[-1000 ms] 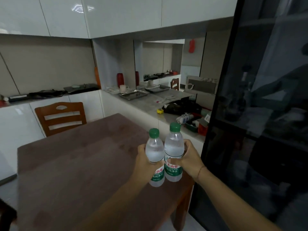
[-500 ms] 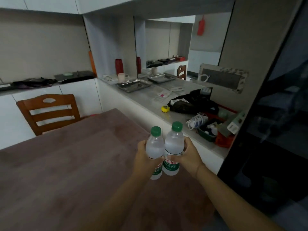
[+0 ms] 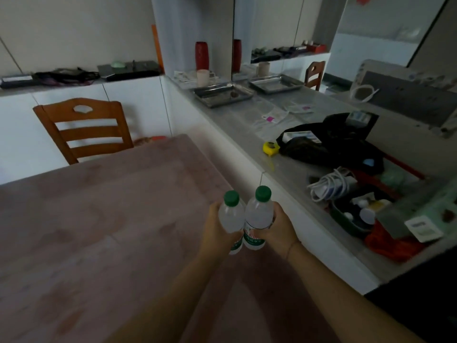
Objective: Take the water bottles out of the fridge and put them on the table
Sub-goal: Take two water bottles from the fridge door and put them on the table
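1. Our left hand [image 3: 215,231] grips the left bottle [image 3: 231,216], with the fingers curled round its body.
2. Our right hand [image 3: 279,226] grips the right bottle [image 3: 258,216] the same way.
3. Both bottles are upright with green caps on, and their sides touch.
4. They are over the table [image 3: 99,231], near its edge by the counter [image 3: 247,125]. We cannot tell if their bases touch it.
5. A chair [image 3: 84,129] stands at the table's far side. A tray [image 3: 222,95] and a black bag [image 3: 333,142] lie on the counter.

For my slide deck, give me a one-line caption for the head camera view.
Left hand and right hand hold two water bottles side by side over the table.
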Action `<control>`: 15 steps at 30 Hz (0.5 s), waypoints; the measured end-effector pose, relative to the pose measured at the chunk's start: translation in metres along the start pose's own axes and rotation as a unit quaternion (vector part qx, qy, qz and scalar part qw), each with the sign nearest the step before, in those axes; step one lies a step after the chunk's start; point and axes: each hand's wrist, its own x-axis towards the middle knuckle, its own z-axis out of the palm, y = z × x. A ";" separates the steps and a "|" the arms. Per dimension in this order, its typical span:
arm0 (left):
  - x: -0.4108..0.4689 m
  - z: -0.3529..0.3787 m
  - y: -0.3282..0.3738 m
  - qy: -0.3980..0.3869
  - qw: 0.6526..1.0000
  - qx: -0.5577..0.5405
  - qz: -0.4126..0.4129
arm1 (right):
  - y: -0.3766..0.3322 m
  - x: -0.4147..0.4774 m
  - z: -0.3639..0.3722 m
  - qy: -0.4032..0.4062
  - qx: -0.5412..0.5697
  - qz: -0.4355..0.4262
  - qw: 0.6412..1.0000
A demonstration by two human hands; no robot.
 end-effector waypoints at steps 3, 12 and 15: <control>0.004 0.007 -0.013 0.006 0.999 -0.001 -0.037 | 0.014 0.015 0.002 -0.004 -0.001 0.009 1.000; 0.014 0.017 -0.020 -0.002 0.999 0.001 -0.053 | 0.030 0.032 0.004 -0.014 -0.005 0.024 1.000; 0.016 0.018 -0.019 -0.011 0.999 0.012 -0.046 | 0.030 0.033 0.003 -0.017 -0.007 0.027 0.999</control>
